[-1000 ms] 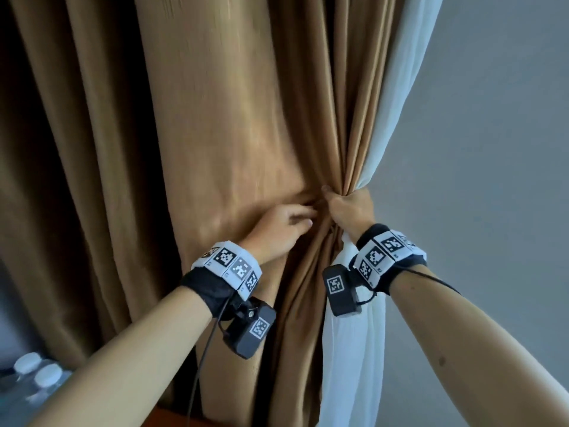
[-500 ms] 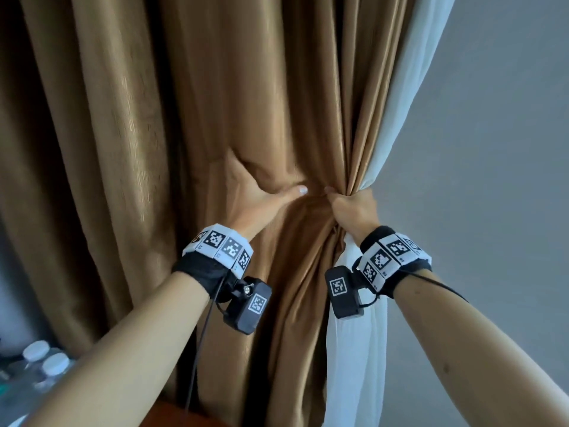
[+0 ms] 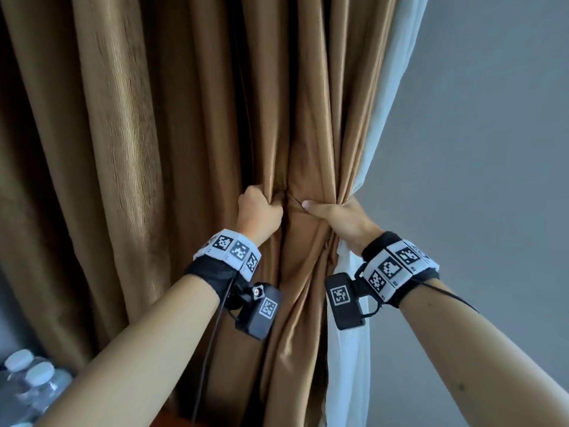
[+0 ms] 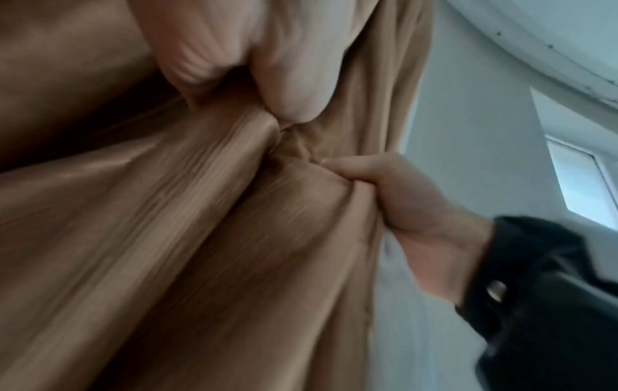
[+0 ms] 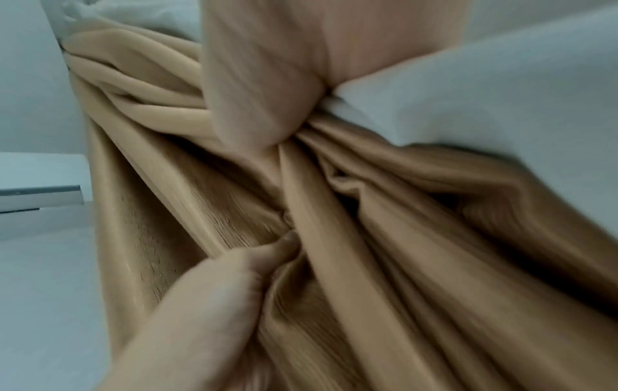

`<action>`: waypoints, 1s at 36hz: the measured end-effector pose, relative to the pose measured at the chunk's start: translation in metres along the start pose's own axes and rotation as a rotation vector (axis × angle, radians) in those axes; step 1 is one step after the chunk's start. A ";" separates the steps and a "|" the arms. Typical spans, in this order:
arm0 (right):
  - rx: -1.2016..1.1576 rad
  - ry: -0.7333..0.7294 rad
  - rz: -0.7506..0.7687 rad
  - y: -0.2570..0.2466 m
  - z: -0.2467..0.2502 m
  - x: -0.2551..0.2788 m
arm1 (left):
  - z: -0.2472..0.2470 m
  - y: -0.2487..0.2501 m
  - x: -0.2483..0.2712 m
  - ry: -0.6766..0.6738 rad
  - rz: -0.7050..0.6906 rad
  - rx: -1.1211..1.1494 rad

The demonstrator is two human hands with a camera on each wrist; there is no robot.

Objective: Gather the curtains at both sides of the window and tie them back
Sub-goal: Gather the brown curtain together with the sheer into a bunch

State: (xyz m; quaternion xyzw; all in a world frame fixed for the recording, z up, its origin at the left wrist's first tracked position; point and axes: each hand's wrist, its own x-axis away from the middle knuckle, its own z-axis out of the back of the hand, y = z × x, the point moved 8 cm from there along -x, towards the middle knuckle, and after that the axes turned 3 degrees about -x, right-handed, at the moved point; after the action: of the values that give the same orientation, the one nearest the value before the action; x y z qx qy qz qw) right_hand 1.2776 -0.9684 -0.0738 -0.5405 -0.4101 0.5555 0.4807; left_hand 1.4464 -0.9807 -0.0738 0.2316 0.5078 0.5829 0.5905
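Both fists (image 3: pixel 260 208) on brown curtain (image 3: pixel 308 149)

1. Both forearms reached up and forward, the wrists level and near each other.
2. The left hand (image 3: pixel 258 211) was clenched in a fist round a fold of the curtain (image 3: pixel 308 180).
3. The right hand (image 3: pixel 341 218), at 3 o'clock from the left, gripped the bunched curtain, thumb pointing to 9 o'clock.

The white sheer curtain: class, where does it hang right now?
In the head view the white sheer curtain hangs right of centre, between the brown curtain and the grey wall, gathered under the right hand.
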 end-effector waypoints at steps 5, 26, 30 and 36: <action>0.111 0.061 0.008 -0.002 -0.008 -0.006 | -0.010 0.001 0.009 -0.096 0.022 -0.020; 0.213 0.330 0.009 0.004 0.010 -0.018 | -0.047 0.004 0.027 -0.518 -0.185 0.043; 0.204 0.282 0.029 0.000 0.016 -0.020 | -0.026 -0.002 -0.003 -0.324 -0.135 0.217; 0.085 0.227 0.038 0.001 0.016 -0.015 | 0.006 -0.020 -0.046 -0.006 0.004 0.209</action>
State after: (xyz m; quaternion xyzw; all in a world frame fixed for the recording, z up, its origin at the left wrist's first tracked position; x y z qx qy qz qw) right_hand 1.2608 -0.9827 -0.0708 -0.5866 -0.3188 0.5168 0.5358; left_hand 1.4694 -1.0254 -0.0737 0.2948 0.5637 0.5271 0.5634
